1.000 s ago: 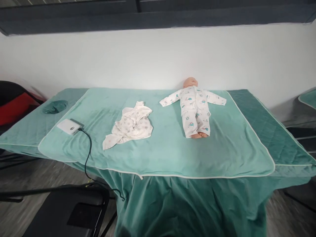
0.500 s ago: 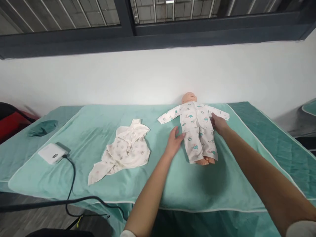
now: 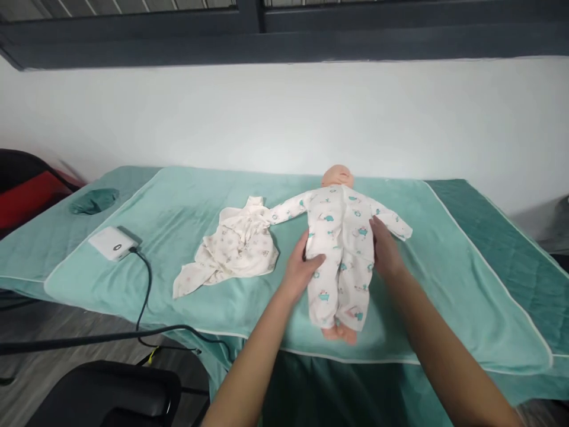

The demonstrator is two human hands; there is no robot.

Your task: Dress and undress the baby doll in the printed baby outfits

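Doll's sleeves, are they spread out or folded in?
Spread out: one sleeve reaches sideways to the loose garment, the other sleeve angles out beyond the right hand.

Bare left hand (image 3: 299, 267): short and compact in outline, a slim thumb (image 3: 316, 260) being set off from the fingers by a rounded notch; some fingers are partly hidden. Bare right hand (image 3: 387, 249): the back is seen as a narrow wedge, slightly blurred; most of its fingers are hidden, so their shape can't be read. Long, bare left forearm (image 3: 255, 356): smooth-sided, gently tapered, narrowed at the wrist and widened toward the bottom edge, where it is cropped. Long, bare right forearm (image 3: 444, 344): same taper, a longer stretch being shown, also cropped at the bottom. Upper arms are left outside the frame; nail detail is too small to be made out.
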